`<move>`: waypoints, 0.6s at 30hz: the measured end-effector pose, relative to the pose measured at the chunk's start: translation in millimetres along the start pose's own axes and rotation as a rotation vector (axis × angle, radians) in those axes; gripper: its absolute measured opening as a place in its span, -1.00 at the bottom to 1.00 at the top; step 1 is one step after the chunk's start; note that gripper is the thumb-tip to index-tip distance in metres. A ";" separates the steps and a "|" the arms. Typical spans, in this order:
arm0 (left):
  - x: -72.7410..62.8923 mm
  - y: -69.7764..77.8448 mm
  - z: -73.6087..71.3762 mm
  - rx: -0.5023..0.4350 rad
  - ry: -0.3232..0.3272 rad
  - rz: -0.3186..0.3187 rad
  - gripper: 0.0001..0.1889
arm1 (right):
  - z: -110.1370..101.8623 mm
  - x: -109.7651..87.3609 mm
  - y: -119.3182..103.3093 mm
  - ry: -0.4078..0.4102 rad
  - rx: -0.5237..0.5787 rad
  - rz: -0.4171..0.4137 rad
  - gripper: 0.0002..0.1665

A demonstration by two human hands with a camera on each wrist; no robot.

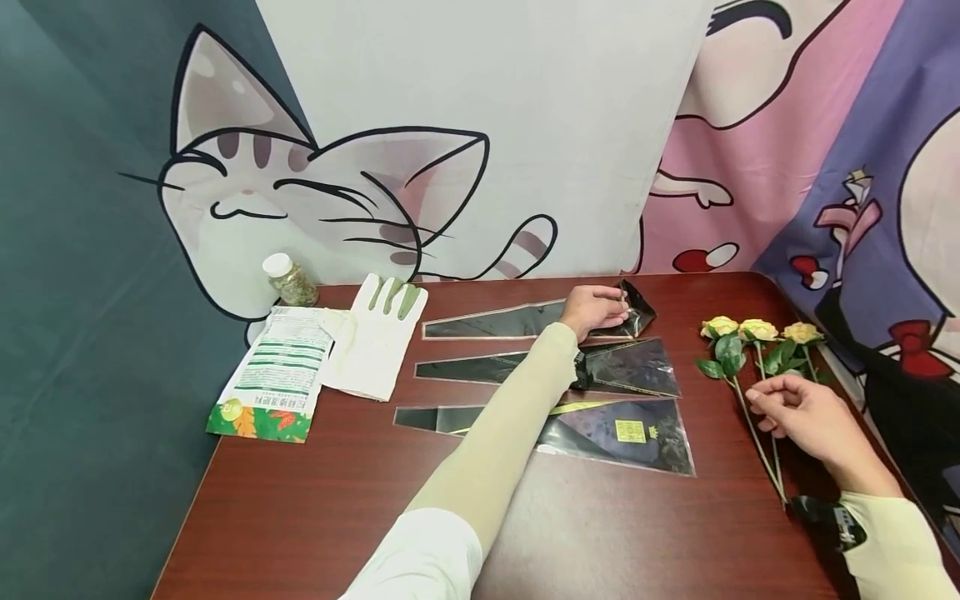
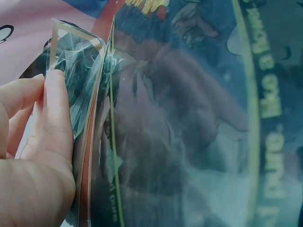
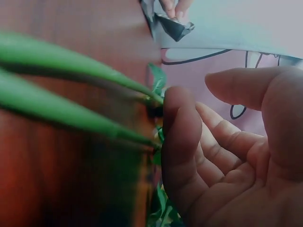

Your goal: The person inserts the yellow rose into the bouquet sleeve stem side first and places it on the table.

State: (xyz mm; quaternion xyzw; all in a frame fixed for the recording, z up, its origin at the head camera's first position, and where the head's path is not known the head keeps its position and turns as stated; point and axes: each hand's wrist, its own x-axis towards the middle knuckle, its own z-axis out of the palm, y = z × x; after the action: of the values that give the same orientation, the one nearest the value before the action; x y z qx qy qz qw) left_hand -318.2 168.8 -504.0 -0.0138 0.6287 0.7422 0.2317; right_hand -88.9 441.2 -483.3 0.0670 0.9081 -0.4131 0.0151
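Observation:
Three dark, clear-edged flower sleeves lie in rows on the table: a far one (image 1: 495,321), a middle one (image 1: 633,367) and a near one (image 1: 600,429). With its fingertips, my left hand (image 1: 596,308) pinches the wide end of the far sleeve, which is lifted and crumpled. That raised edge (image 2: 78,80) shows in the left wrist view. To the right lie three yellow roses (image 1: 757,330) with green leaves. Over their stems (image 3: 80,66) hovers my right hand (image 1: 813,417), fingers loosely curled, thumb apart and nothing held.
On the left lie a white and green printed packet (image 1: 277,375) and a white glove (image 1: 375,342) with green-tipped fingers. Behind them stands a small jar (image 1: 292,283) with a white lid. A cartoon-printed cloth (image 1: 480,100) hangs behind the brown table (image 1: 300,508).

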 end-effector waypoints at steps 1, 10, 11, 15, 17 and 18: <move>1.6 -0.6 -0.3 0.004 -0.002 -0.003 -0.68 | 1.0 -2.3 1.1 -0.008 -0.007 0.010 -0.61; 14.6 -6.4 -3.0 -0.019 -0.049 0.003 -0.69 | 6.1 -18.0 2.6 -0.065 -0.175 0.059 -0.52; 15.1 -6.8 -3.2 -0.021 -0.050 0.003 -0.69 | 6.3 -19.0 2.3 -0.074 -0.190 0.061 -0.52; 15.6 -7.9 -3.5 -0.017 -0.038 0.001 -0.71 | 6.6 -21.5 -0.1 -0.109 -0.264 0.057 -0.53; 14.8 -8.1 -3.4 -0.008 -0.031 0.002 -0.70 | 7.2 -21.8 -1.3 -0.122 -0.298 0.061 -0.52; 14.1 -8.0 -3.3 -0.002 -0.028 0.004 -0.70 | 7.6 -22.0 -2.1 -0.130 -0.310 0.063 -0.52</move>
State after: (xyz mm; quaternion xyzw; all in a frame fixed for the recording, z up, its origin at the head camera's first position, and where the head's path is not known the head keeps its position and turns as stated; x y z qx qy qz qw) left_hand -328.8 171.2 -516.6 -0.0026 0.6246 0.7435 0.2391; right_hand -67.6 431.7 -484.9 0.0654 0.9554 -0.2711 0.0969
